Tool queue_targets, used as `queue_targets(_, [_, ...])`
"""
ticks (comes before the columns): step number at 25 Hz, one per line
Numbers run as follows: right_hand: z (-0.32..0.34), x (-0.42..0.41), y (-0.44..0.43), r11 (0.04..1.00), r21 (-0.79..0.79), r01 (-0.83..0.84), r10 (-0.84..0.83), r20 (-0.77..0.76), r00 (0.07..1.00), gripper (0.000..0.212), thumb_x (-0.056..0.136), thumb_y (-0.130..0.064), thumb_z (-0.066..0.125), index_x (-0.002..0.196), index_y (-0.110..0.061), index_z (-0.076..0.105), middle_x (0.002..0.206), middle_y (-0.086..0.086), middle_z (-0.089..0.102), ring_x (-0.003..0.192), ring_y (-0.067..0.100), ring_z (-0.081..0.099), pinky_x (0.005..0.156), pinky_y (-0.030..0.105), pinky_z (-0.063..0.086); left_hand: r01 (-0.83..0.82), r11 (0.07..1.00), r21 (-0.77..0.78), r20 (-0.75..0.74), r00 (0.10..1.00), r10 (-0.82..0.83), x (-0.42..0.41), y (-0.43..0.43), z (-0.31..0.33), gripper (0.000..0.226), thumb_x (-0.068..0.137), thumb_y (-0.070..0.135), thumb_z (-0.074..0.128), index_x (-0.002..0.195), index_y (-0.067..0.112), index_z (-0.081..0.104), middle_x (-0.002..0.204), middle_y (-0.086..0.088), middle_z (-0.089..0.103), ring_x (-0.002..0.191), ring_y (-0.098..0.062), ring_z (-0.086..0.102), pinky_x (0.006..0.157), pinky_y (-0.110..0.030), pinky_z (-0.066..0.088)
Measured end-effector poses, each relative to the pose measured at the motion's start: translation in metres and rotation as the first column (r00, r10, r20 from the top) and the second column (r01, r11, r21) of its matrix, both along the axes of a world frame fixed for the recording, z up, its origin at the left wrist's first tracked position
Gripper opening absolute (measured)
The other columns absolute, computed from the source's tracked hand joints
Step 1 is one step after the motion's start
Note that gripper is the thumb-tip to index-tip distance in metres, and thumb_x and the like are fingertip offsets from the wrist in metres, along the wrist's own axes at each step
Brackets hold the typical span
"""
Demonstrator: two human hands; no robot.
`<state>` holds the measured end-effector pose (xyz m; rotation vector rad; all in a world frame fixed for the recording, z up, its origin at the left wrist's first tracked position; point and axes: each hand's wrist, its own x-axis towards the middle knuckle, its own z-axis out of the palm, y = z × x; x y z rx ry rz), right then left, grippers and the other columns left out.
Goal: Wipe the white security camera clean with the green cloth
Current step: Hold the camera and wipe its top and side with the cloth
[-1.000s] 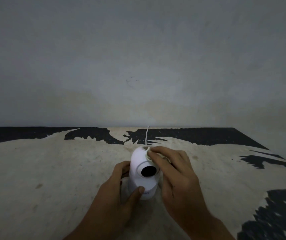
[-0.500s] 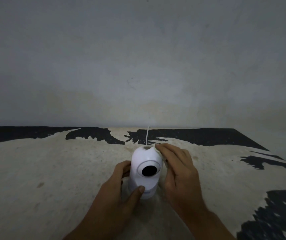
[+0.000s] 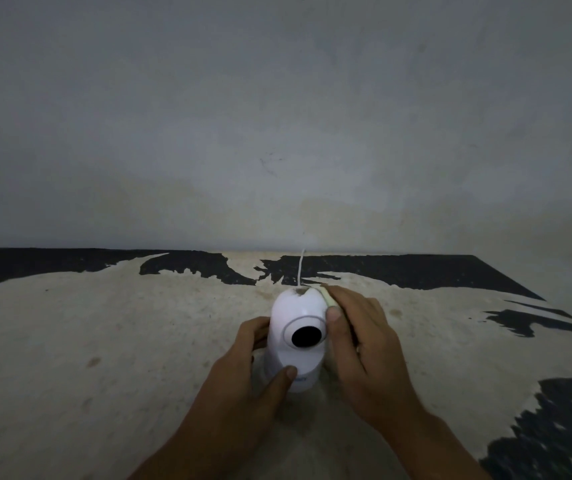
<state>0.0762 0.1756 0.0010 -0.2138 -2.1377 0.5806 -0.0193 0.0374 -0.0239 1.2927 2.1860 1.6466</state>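
The white security camera [image 3: 295, 315] stands upright on the worn table, its round black lens facing me. My left hand [image 3: 243, 368] wraps the camera's left side and base, thumb across the front of the base. My right hand [image 3: 360, 341] presses against the camera's right side, holding the pale green cloth [image 3: 327, 295]; only a thin edge of the cloth shows above my fingers, the remainder hidden under the hand.
The table [image 3: 104, 341] has a beige surface with black patches along the back and at the right. A thin white cable [image 3: 301, 268] runs from behind the camera to the grey wall [image 3: 277, 116] at the table's far edge.
My right hand with the cloth has slid from the camera's top front, above the lens, down to its right side. The left hand and the camera have stayed put.
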Motion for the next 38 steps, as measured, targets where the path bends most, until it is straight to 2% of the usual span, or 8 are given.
queue_targets(2, [-0.001,0.000,0.001,1.000,-0.007,0.009,-0.009,-0.042,0.999,0.032,0.096,-0.031,0.037,0.121,-0.026,0.055,0.113,-0.021,0.056,0.109,0.004,0.052,0.092,0.012,0.039,0.011,1.000,-0.002,-0.016,1.000,-0.011,-0.001,0.000,-0.001,0.061,0.076,0.041,0.062,0.126,0.035,0.027,0.119,0.027,0.043,0.105,0.008,0.044,0.084,-0.003,0.031])
queue_targets(8, [-0.006,0.001,0.007,0.983,0.091,0.159,-0.155,-0.052,0.987,0.035,0.094,-0.028,0.037,0.116,-0.018,0.062,0.109,-0.010,0.062,0.106,0.007,0.053,0.094,0.040,0.045,0.006,1.000,-0.015,-0.017,1.000,-0.006,-0.001,0.000,-0.001,0.061,0.076,0.041,0.062,0.125,0.037,0.026,0.115,0.032,0.039,0.098,0.016,0.041,0.076,0.003,0.031])
queue_targets(12, [0.000,0.005,-0.006,1.000,0.000,0.017,-0.017,-0.087,0.996,0.030,0.098,-0.019,0.040,0.119,-0.012,0.060,0.113,-0.010,0.063,0.110,-0.012,0.052,0.094,0.007,0.041,0.003,1.000,-0.010,-0.043,0.999,-0.003,-0.001,0.000,-0.001,0.059,0.076,0.042,0.062,0.122,0.041,0.025,0.111,0.037,0.036,0.097,0.019,0.040,0.075,0.003,0.032])
queue_targets(16, [-0.003,0.001,-0.013,0.977,-0.215,0.006,-0.014,-0.033,0.999,0.030,0.096,-0.026,0.037,0.121,-0.027,0.055,0.112,-0.016,0.063,0.105,-0.011,0.055,0.085,0.002,0.042,-0.013,1.000,-0.012,-0.021,1.000,0.012,-0.001,0.001,-0.001,0.062,0.077,0.041,0.061,0.127,0.033,0.027,0.120,0.024,0.042,0.110,0.003,0.042,0.093,-0.013,0.033])
queue_targets(21, [-0.003,0.000,-0.013,0.990,-0.126,0.060,-0.067,-0.054,0.996,0.039,0.096,-0.032,0.036,0.123,-0.015,0.059,0.118,-0.002,0.062,0.107,0.002,0.058,0.091,0.009,0.044,-0.002,1.000,-0.020,-0.030,1.000,0.002,-0.001,0.000,0.001,0.058,0.075,0.043,0.061,0.121,0.041,0.025,0.111,0.036,0.037,0.095,0.017,0.041,0.074,0.003,0.032])
queue_targets(29, [-0.004,-0.002,-0.009,0.995,-0.022,0.097,-0.099,-0.088,0.991,0.041,0.097,-0.033,0.034,0.114,-0.008,0.062,0.111,0.005,0.066,0.102,0.012,0.059,0.091,0.022,0.048,-0.012,1.000,-0.024,-0.012,1.000,0.011,0.000,0.002,0.002,0.058,0.076,0.042,0.061,0.122,0.040,0.025,0.109,0.033,0.036,0.094,0.013,0.040,0.069,0.004,0.032])
queue_targets(33, [-0.010,-0.005,-0.011,0.996,0.016,0.093,-0.091,-0.100,0.991,0.053,0.099,-0.039,0.029,0.113,0.001,0.062,0.112,0.012,0.066,0.104,0.020,0.061,0.091,0.040,0.052,0.000,1.000,-0.020,0.001,1.000,0.000,0.000,0.001,0.001,0.058,0.075,0.043,0.061,0.122,0.039,0.027,0.113,0.030,0.040,0.105,0.006,0.042,0.075,0.001,0.032])
queue_targets(38, [-0.005,-0.002,-0.013,0.999,-0.021,0.034,-0.036,-0.116,0.993,0.044,0.098,-0.034,0.034,0.117,-0.005,0.061,0.116,0.007,0.066,0.109,0.012,0.057,0.097,0.031,0.045,-0.025,1.000,-0.015,0.002,1.000,0.025,0.001,0.001,0.002,0.059,0.077,0.040,0.061,0.124,0.038,0.027,0.116,0.026,0.040,0.107,0.003,0.041,0.085,-0.006,0.030])
